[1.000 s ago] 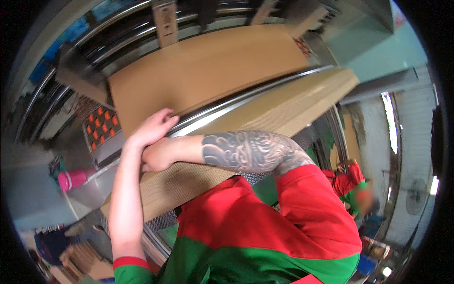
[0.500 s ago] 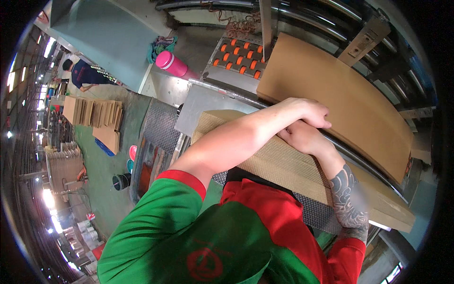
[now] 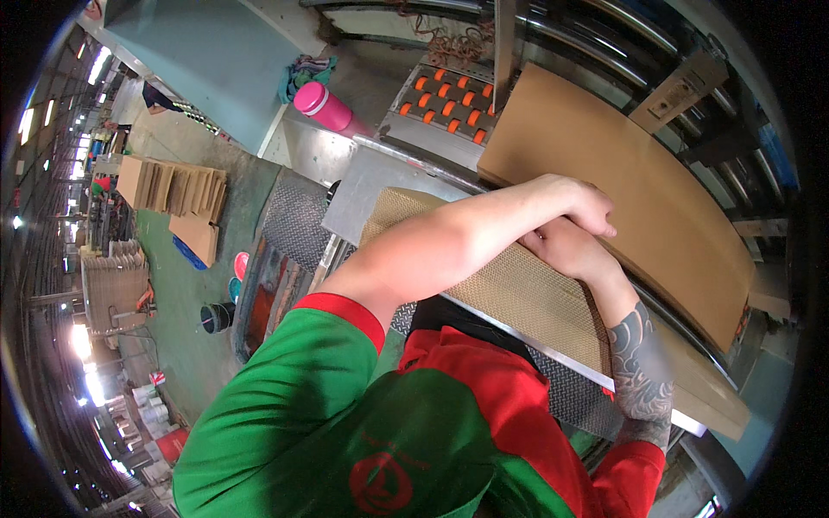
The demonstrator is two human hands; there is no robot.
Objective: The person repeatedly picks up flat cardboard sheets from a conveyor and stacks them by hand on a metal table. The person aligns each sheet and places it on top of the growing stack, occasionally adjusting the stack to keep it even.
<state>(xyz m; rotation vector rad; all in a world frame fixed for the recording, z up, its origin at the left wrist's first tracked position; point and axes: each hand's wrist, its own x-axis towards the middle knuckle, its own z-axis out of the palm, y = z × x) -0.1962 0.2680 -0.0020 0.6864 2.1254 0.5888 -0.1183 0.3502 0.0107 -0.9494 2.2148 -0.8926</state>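
A thick stack of corrugated cardboard sheets (image 3: 540, 293), its fluted edges showing, lies in front of my body beneath both forearms. My arms cross over it. My left hand (image 3: 591, 207) is at the stack's far side, fingers curled, lying over the wrist side of my right hand. Lower and a little to the left, my right hand (image 3: 566, 248) is closed too, its knuckles against the stack's far part. What either hand grips, if anything, is hidden. Just beyond the hands stands a large brown cardboard stack (image 3: 622, 190) in the machine.
Orange rollers (image 3: 449, 99) sit on a metal plate beyond the stack. A pink bottle (image 3: 324, 108) stands by a cloth (image 3: 304, 78). Metal bars and shafts run along the far right. On the green floor at left are cardboard stacks (image 3: 173, 194) and a black bucket (image 3: 216, 317).
The fluted stack has shifted away from my body, and a pale metal edge now shows on its near side. My hands moved slightly with it, still crossed. The background person is mostly out of view.
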